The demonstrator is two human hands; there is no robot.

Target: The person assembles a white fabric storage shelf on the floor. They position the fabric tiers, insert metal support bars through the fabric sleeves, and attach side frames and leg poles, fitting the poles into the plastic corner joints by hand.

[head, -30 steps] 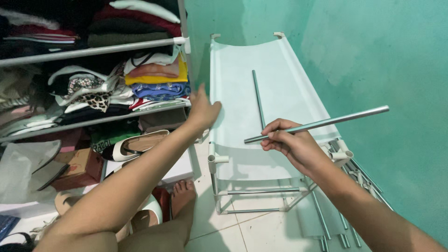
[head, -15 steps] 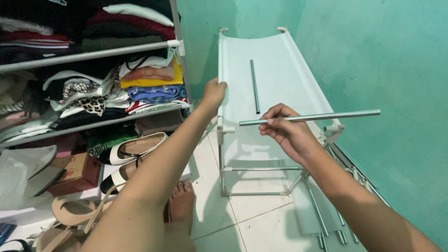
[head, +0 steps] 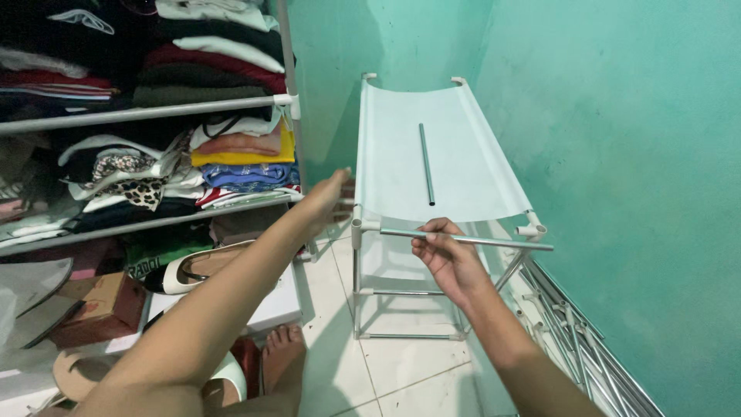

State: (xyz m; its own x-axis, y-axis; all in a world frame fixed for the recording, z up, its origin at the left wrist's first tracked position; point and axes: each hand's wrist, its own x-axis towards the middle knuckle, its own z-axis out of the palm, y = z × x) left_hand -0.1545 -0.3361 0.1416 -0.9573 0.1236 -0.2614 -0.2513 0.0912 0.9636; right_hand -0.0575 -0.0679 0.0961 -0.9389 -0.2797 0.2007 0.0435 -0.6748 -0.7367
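Metal tube [head: 471, 240] pinched in right hand [head: 446, 259]; left hand [head: 328, 202] (fingertips hidden, grip unclear) reaches rack [head: 440, 154]

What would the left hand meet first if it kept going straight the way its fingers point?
Probably the white corner connector of the shelf frame; the left hand points right at it, though depth is unclear.

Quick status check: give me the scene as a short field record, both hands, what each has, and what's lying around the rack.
Left hand: left hand at the near left corner of the white fabric rack, on the frame
Right hand: right hand gripping a metal rod, held level across the rack's near end
On the rack: loose metal rod lying along the fabric
Floor, right: pile of spare rods by the green wall
Left side: shelves of folded clothes, shoes below
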